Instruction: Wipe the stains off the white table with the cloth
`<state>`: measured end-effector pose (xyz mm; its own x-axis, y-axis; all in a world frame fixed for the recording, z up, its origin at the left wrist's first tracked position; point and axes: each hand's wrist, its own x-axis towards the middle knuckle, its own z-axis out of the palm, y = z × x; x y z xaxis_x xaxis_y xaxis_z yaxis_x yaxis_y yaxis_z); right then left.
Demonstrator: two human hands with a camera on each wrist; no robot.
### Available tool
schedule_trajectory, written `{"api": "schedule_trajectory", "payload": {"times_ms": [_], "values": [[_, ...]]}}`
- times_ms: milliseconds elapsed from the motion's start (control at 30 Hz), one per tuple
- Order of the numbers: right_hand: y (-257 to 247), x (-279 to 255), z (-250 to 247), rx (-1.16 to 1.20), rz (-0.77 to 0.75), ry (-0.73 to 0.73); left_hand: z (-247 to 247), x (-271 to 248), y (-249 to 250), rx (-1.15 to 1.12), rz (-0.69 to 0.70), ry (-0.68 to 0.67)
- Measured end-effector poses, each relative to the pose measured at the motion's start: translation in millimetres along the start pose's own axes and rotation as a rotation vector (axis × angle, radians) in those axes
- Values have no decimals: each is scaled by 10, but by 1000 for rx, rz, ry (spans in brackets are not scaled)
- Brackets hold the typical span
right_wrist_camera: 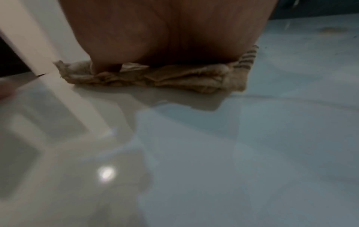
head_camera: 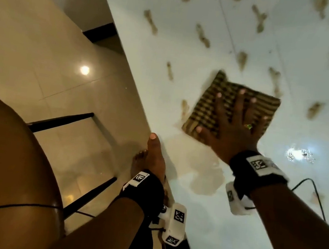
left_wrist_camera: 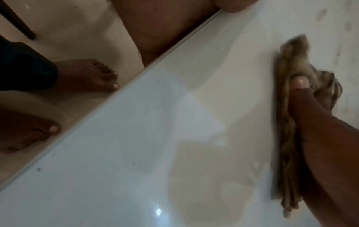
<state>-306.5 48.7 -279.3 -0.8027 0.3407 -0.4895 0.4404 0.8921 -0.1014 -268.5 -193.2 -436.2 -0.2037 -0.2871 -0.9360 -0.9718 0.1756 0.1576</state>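
A folded brown checked cloth (head_camera: 205,109) lies on the white table (head_camera: 229,227) near its left edge. My right hand (head_camera: 236,119) presses flat on it with fingers spread, a ring on one finger. In the right wrist view the palm (right_wrist_camera: 165,30) bears down on the crumpled cloth (right_wrist_camera: 174,78). In the left wrist view the cloth (left_wrist_camera: 285,138) sits under the right thumb (left_wrist_camera: 299,86). Brown stains (head_camera: 202,35) dot the far tabletop, and a pale wet smear (head_camera: 204,177) lies behind the cloth. My left hand (head_camera: 155,156) holds the table edge, thumb on top and fingers hidden below.
A brown chair seat (head_camera: 7,166) with black legs stands left of the table on the tiled floor. A black cable (head_camera: 317,192) runs over the table's right side. A wet patch (head_camera: 299,155) glints right of the cloth. Bare feet (left_wrist_camera: 87,76) stand by the edge.
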Motion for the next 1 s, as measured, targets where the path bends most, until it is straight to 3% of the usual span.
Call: {"api": "schedule_trajectory", "payload": {"times_ms": [100, 233, 267, 333, 400, 500, 567, 700, 833, 1000], "values": [[-88, 25, -11, 5, 45, 36, 14, 53, 61, 5, 21, -53], [-562, -477, 231, -24, -179, -48, -190, -999, 1230, -179, 147, -347], [-620, -549, 255, -37, -250, -53, -200, -1138, 1563, -241, 196, -354], [-562, -407, 184, -59, -321, -54, -211, -1170, 2174, -303, 296, -189], [-399, -35, 17, -56, -249, -3, -209, -1081, 2566, -271, 399, -15], [-205, 546, -240, 14, 5, 29, -199, -995, 2679, -218, 483, -14], [-227, 661, -306, 18, 53, 56, -164, -982, 2651, -238, 519, -28], [-559, 290, -137, -43, -106, -33, -114, -960, 2640, -277, 532, 43], [-761, 104, -52, -63, -187, -12, -123, -989, 2704, -265, 478, 80], [-359, -31, -42, -90, -147, -12, -106, -1024, 2681, -266, 454, 58]]}}
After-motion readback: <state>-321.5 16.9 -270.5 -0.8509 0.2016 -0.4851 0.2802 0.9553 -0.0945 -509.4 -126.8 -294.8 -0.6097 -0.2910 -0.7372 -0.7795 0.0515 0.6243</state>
